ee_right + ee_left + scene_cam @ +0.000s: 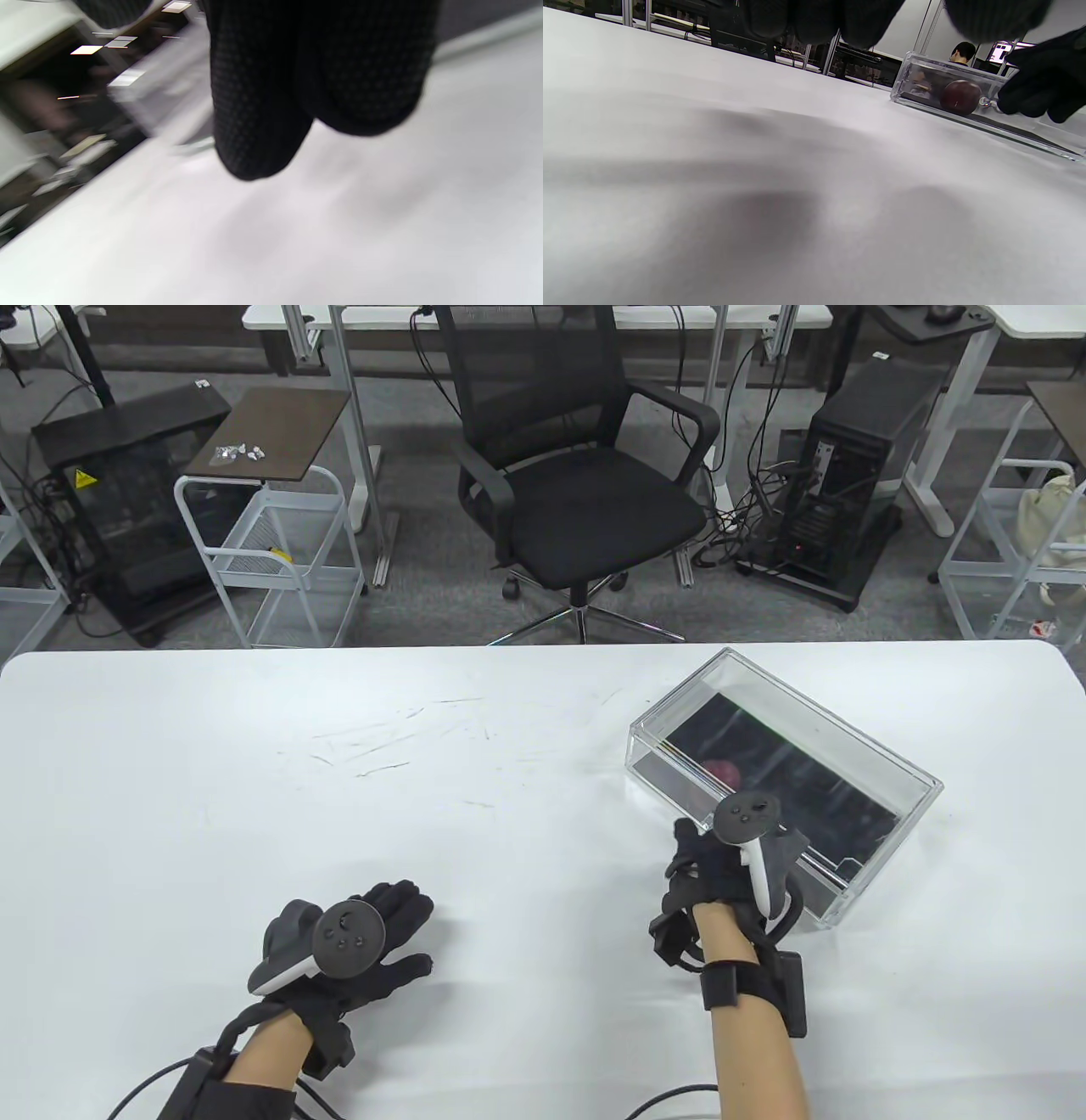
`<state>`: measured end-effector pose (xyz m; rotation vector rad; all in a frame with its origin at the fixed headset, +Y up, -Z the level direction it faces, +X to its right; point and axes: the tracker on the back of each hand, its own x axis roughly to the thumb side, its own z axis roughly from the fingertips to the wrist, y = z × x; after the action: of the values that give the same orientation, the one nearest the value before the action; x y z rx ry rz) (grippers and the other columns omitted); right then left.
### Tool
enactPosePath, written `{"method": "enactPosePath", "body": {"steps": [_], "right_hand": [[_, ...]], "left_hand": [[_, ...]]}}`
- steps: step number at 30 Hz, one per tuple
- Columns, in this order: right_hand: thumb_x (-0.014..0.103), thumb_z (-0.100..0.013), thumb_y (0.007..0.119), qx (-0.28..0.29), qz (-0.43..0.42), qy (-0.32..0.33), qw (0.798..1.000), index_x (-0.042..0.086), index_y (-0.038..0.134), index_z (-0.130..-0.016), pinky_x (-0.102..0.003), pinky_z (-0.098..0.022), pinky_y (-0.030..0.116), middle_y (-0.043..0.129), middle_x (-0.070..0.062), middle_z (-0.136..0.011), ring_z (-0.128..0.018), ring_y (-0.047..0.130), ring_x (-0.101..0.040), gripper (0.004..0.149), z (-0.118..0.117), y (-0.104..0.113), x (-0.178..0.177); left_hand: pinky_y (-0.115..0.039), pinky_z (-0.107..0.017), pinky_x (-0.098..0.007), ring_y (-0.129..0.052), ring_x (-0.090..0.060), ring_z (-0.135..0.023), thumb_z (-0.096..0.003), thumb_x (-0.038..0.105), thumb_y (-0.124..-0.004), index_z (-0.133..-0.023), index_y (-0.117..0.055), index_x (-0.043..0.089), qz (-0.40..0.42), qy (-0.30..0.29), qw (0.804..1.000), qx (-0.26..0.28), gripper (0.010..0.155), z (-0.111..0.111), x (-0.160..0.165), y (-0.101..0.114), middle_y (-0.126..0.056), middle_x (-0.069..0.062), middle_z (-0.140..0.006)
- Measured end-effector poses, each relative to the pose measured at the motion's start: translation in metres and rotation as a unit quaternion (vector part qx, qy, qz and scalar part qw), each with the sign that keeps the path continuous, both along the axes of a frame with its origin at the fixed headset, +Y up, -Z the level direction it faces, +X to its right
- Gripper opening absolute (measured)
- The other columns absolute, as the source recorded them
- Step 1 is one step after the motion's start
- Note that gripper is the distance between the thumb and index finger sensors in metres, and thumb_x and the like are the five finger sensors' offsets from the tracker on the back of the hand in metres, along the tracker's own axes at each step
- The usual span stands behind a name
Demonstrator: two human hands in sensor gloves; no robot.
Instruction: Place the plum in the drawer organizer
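Already the plum [960, 97] sits inside the organizer [882, 768].
Right hand [730, 869] fingers unreadable; left hand [373, 937] spread flat; next, probably withdraw.

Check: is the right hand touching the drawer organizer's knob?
Touching. The left wrist view shows the right hand's fingertips closed on the small knob at the front of the clear drawer organizer, beside the plum inside.

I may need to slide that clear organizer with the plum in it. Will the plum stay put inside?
Probably not. The plum looks round and smooth, so it may roll on the flat floor of the drawer organizer. Nothing visible wedges it in place. The organizer looks like rigid clear plastic, likely light, so it may skid easily on the smooth white table.
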<state>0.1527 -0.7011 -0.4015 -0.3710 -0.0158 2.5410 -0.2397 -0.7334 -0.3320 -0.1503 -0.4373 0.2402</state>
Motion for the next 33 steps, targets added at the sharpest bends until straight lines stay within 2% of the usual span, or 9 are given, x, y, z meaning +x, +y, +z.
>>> {"method": "enactPosePath", "body": {"steps": [2,4,5,6,9,11,13,19,33], "right_hand": [[0.055,-0.043,0.066,0.073,0.037,0.110,0.991,0.014,0.060,-0.096,-0.038,-0.043,0.087,0.088,-0.007,-0.087,-0.063,0.100,-0.023,0.067,0.021,0.011,-0.027],[0.055,-0.042,0.067,0.101,0.075,0.226,0.966,0.029,0.049,-0.103,-0.054,-0.063,0.066,0.063,-0.008,-0.109,-0.094,0.073,-0.034,0.068,0.044,0.012,-0.051],[0.055,-0.042,0.067,0.107,0.096,0.261,0.954,0.033,0.045,-0.104,-0.057,-0.068,0.057,0.050,-0.008,-0.114,-0.102,0.059,-0.035,0.069,0.053,0.011,-0.059],[0.056,-0.041,0.067,0.114,0.132,0.296,0.939,0.031,0.043,-0.105,-0.059,-0.071,0.050,0.047,-0.005,-0.116,-0.106,0.048,-0.036,0.072,0.063,0.007,-0.069],[0.059,-0.039,0.067,0.122,0.238,0.344,0.900,0.027,0.036,-0.105,-0.058,-0.074,0.040,0.039,-0.004,-0.117,-0.108,0.036,-0.036,0.080,0.081,-0.010,-0.086],[0.061,-0.038,0.067,0.118,0.273,0.365,0.882,0.027,0.037,-0.105,-0.057,-0.074,0.040,0.040,-0.005,-0.116,-0.108,0.037,-0.036,0.081,0.086,-0.022,-0.092],[0.061,-0.038,0.067,0.112,0.281,0.379,0.875,0.027,0.038,-0.104,-0.056,-0.074,0.040,0.042,-0.005,-0.116,-0.107,0.038,-0.036,0.080,0.088,-0.030,-0.095],[0.060,-0.038,0.067,0.088,0.281,0.391,0.872,0.025,0.041,-0.104,-0.055,-0.074,0.043,0.045,-0.006,-0.115,-0.106,0.041,-0.037,0.079,0.087,-0.042,-0.098],[0.059,-0.038,0.067,0.081,0.275,0.389,0.875,0.025,0.042,-0.103,-0.054,-0.073,0.045,0.046,-0.006,-0.114,-0.104,0.044,-0.038,0.078,0.088,-0.043,-0.096]], "left_hand": [[-0.048,-0.082,-0.050,-0.059,-0.032,-0.111,-0.0435,0.059,-0.073,-0.108,-0.062,0.027,0.002,-0.003,1.000,0.005,0.073,0.001,0.000,0.001,-0.057,-0.003,-0.122],[-0.048,-0.082,-0.050,-0.058,-0.032,-0.111,-0.0433,0.059,-0.073,-0.108,-0.061,0.027,0.006,-0.006,1.000,0.011,0.073,0.002,0.001,0.002,-0.057,-0.003,-0.122],[-0.048,-0.082,-0.050,-0.058,-0.032,-0.111,-0.0434,0.059,-0.073,-0.108,-0.061,0.027,0.007,-0.007,1.000,0.012,0.073,0.002,0.001,0.002,-0.056,-0.003,-0.122],[-0.048,-0.082,-0.050,-0.058,-0.032,-0.111,-0.0434,0.059,-0.073,-0.108,-0.060,0.027,0.008,-0.008,1.000,0.014,0.073,0.003,0.001,0.002,-0.056,-0.003,-0.122],[-0.047,-0.082,-0.050,-0.056,-0.032,-0.112,-0.0433,0.059,-0.073,-0.108,-0.059,0.027,0.006,-0.012,1.000,0.019,0.073,0.004,0.002,0.002,-0.055,-0.002,-0.123],[-0.046,-0.083,-0.050,-0.055,-0.032,-0.112,-0.0432,0.059,-0.073,-0.109,-0.059,0.028,0.005,-0.013,1.000,0.021,0.074,0.005,0.002,0.001,-0.054,-0.002,-0.123],[-0.046,-0.083,-0.050,-0.055,-0.031,-0.112,-0.0432,0.059,-0.073,-0.109,-0.058,0.028,0.004,-0.014,1.000,0.021,0.074,0.005,0.002,0.001,-0.053,-0.002,-0.123],[-0.046,-0.083,-0.050,-0.054,-0.031,-0.112,-0.0433,0.059,-0.073,-0.109,-0.058,0.028,-0.001,-0.014,1.000,0.018,0.074,0.006,0.003,0.001,-0.053,-0.001,-0.123],[-0.046,-0.083,-0.050,-0.055,-0.031,-0.112,-0.0434,0.059,-0.073,-0.109,-0.058,0.028,-0.010,-0.015,1.000,0.017,0.074,0.006,0.004,0.000,-0.053,-0.002,-0.123]]}}
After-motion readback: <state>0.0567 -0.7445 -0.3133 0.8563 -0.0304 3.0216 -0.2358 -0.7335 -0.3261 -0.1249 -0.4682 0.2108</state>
